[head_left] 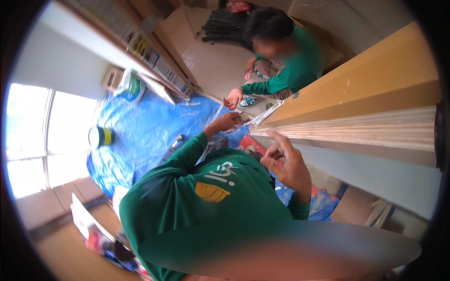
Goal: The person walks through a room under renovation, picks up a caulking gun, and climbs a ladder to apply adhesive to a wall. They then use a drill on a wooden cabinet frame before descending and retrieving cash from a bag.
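Note:
My left hand [225, 122] reaches forward to the foot of a yellow-brown door frame [347, 86]. Its fingers are bent together, and whatever they hold is too small to make out. Just beneath it lies a whitish and reddish scrap [242, 120] on the floor. Beside the frame's pale ridged edge [337, 126], my right hand [291, 167] is raised, index finger extended and the others loosely curled, with nothing visible in it. Across from me a crouching co-worker in a green sleeve [265, 86] holds out an open hand [233, 99] close to my left hand.
A blue plastic sheet [140, 126] covers the floor to the left. On it stand a dark bucket with a yellow band [101, 136] and a white-and-green bag [130, 87]. Black lengths [226, 25] are piled behind the co-worker. Wooden strips [378, 213] lie at lower right.

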Demonstrator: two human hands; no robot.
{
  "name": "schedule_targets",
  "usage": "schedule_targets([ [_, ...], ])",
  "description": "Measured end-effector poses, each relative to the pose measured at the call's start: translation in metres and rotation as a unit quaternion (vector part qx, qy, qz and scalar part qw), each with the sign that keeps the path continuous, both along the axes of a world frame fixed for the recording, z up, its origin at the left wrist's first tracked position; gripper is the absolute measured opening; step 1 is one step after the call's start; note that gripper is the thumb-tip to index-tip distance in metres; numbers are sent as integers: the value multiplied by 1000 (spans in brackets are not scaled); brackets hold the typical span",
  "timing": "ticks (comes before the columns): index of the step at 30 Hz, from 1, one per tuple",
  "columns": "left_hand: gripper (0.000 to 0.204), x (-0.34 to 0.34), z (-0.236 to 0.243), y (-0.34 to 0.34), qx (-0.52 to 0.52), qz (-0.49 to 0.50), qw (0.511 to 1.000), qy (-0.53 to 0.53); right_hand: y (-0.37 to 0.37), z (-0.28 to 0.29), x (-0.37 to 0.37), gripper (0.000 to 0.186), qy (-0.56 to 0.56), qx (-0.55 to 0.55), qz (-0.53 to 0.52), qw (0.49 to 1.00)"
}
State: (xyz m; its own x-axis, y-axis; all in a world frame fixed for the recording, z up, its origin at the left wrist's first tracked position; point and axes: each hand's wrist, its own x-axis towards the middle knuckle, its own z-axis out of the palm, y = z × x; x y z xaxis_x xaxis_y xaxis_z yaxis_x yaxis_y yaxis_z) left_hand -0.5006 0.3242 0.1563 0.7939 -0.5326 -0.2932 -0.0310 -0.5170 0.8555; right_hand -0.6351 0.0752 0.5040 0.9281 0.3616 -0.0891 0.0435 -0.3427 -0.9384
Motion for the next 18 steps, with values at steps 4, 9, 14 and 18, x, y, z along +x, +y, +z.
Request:
schedule_targets([
  [4, 40, 36, -6, 36, -37, -52, 998, -5, 62, -31, 46, 70, -70, -24, -231, 970],
  [9, 28, 96, 1, 74, -98, -48, 983, 151, 96, -52, 92, 74, -336, -263, -361, 829],
  [14, 23, 138, 1, 91, -88, -37, 989, 111, 134, -4, 86, 46, -393, -173, -445, 786],
  [18, 22, 152, -7, 81, -154, 22, 978, 136, 131, -3, 77, 88, -384, -223, -426, 788],
])
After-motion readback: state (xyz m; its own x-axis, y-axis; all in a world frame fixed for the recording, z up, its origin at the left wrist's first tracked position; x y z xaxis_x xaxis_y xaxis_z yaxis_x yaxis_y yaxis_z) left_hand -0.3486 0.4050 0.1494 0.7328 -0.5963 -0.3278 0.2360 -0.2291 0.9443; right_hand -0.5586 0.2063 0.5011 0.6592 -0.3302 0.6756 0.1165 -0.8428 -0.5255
